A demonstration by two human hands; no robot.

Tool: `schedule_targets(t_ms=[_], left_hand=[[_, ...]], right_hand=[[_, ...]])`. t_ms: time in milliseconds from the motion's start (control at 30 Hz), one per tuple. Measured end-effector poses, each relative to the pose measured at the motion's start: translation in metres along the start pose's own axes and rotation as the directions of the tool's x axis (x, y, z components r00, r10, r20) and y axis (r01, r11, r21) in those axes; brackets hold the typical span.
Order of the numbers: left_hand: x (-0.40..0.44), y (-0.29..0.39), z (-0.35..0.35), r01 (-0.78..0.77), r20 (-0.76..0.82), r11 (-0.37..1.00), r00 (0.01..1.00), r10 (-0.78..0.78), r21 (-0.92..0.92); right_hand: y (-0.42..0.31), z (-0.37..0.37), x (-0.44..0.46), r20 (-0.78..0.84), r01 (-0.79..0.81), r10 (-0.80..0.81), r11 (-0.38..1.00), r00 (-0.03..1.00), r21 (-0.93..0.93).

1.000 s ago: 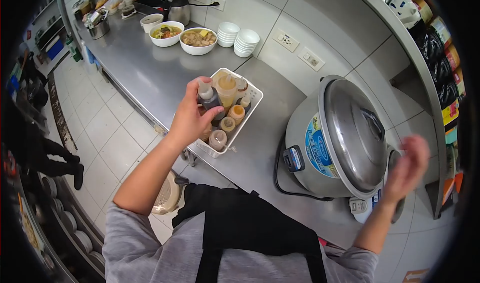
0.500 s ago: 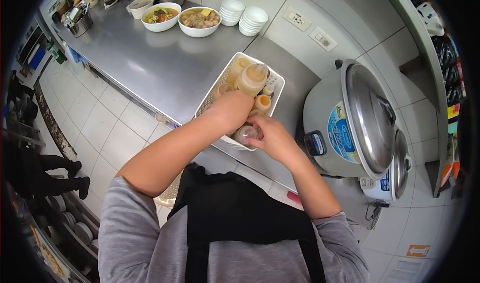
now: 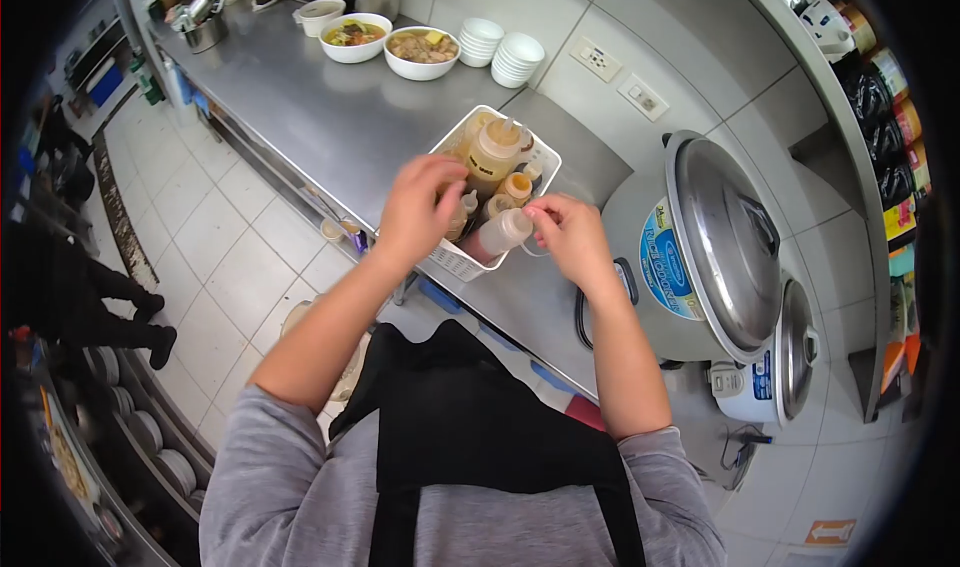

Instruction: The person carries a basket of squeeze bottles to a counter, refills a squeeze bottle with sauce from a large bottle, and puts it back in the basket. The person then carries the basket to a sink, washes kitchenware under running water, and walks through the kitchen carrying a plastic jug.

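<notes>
A white perforated basket (image 3: 458, 261) holds several squeeze bottles on the steel counter. One large bottle with yellowish contents (image 3: 497, 152) stands upright near its back; a smaller bottle with an orange top (image 3: 517, 186) is in front of it. At the near right corner, a translucent squeeze bottle (image 3: 500, 235) with reddish contents leans to the right. My right hand (image 3: 572, 239) pinches at the upper end of that bottle, fingertips together. My left hand (image 3: 425, 205) hovers over the basket's left side, fingers curved and thumb apart, with nothing visible in it.
A large rice cooker (image 3: 660, 257) stands right of the basket, with a smaller cooker (image 3: 745, 387) beyond. Along the back are a soup bowl (image 3: 420, 69), another food bowl (image 3: 356, 55) and stacked white bowls (image 3: 516, 62). A person in dark clothes (image 3: 100, 312) is at far left.
My left hand has drawn back from among the bottles and opened out. My right hand has shifted up and right, and the near squeeze bottle now leans toward it. The camera view has shifted slightly.
</notes>
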State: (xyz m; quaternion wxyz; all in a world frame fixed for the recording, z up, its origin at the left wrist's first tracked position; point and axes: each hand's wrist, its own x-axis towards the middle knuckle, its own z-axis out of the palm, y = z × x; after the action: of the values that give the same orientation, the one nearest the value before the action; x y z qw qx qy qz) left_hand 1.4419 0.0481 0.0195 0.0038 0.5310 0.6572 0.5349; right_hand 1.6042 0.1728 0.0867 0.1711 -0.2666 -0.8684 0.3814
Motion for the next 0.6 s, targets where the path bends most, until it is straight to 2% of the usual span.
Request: schedule_targets(t_ms=[33, 67, 100, 133, 200, 267, 300, 333, 367, 400, 467, 500, 533, 567, 600], left_hand=[[-0.017, 0.010, 0.002, 0.120, -0.352, 0.992, 0.931, -0.100, 0.035], [-0.034, 0.016, 0.006, 0.233, -0.662, 0.972, 0.732, -0.158, 0.026], [-0.061, -0.015, 0.034, 0.404, -0.695, 0.903, 0.607, -0.385, -0.147], [-0.083, -0.044, 0.058, 0.529, -0.682, 0.783, 0.440, -0.584, -0.328], [-0.090, -0.012, 0.063, 0.581, -0.338, 0.483, 0.346, -0.875, -0.655], [-0.082, 0.016, 0.057, 0.549, -0.048, 0.322, 0.454, -0.890, -0.771], [-0.074, 0.021, 0.056, 0.541, -0.066, 0.334, 0.455, -0.888, -0.772], [-0.069, 0.025, 0.057, 0.580, -0.010, 0.270, 0.411, -0.912, -0.769], [-0.069, 0.028, 0.058, 0.617, 0.050, 0.196, 0.358, -0.933, -0.763], [-0.071, 0.025, 0.058, 0.617, 0.047, 0.190, 0.347, -0.937, -0.764], [-0.071, 0.005, 0.059, 0.684, 0.035, 0.365, 0.496, -0.868, -0.632], [-0.071, -0.001, 0.063, 0.624, -0.015, 0.421, 0.548, -0.836, -0.658], [-0.067, 0.008, 0.058, 0.573, -0.062, 0.465, 0.584, -0.810, -0.675], [-0.067, -0.001, 0.061, 0.600, -0.043, 0.504, 0.616, -0.786, -0.621], [-0.068, -0.012, 0.061, 0.623, -0.022, 0.539, 0.642, -0.766, -0.567]], right_hand=[[0.001, 0.000, 0.000, 0.009, -0.008, 0.008, 1.000, 1.000, 0.021], [0.001, 0.001, 0.001, 0.017, -0.013, 0.013, 0.999, 1.000, 0.041], [0.006, 0.006, 0.004, 0.021, 0.015, -0.016, 0.999, 1.000, 0.050], [0.017, 0.014, 0.005, 0.032, 0.113, -0.113, 0.994, 0.993, -0.002], [0.030, 0.032, 0.002, 0.063, 0.298, -0.293, 0.949, 0.954, -0.103], [0.027, 0.039, 0.007, 0.108, 0.332, -0.318, 0.931, 0.942, -0.154], [0.032, 0.041, 0.017, -0.101, 0.315, -0.311, 0.949, 0.945, 0.024], [0.041, 0.041, 0.024, -0.294, 0.313, -0.248, 0.928, 0.923, 0.202], [0.051, 0.029, 0.045, -0.385, 0.226, -0.141, 0.957, 0.912, 0.184], [0.064, 0.014, 0.073, -0.474, 0.130, -0.032, 0.976, 0.880, 0.176], [0.104, 0.006, 0.122, -0.599, 0.063, -0.138, 0.987, 0.789, -0.145], [0.140, 0.016, 0.141, -0.598, 0.077, -0.146, 0.987, 0.788, -0.140], [0.178, 0.032, 0.161, -0.462, 0.104, -0.169, 0.981, 0.871, -0.165], [0.193, 0.042, 0.173, -0.309, 0.135, -0.190, 0.972, 0.932, -0.190], [0.186, 0.044, 0.170, -0.299, 0.150, -0.203, 0.970, 0.932, -0.191]])
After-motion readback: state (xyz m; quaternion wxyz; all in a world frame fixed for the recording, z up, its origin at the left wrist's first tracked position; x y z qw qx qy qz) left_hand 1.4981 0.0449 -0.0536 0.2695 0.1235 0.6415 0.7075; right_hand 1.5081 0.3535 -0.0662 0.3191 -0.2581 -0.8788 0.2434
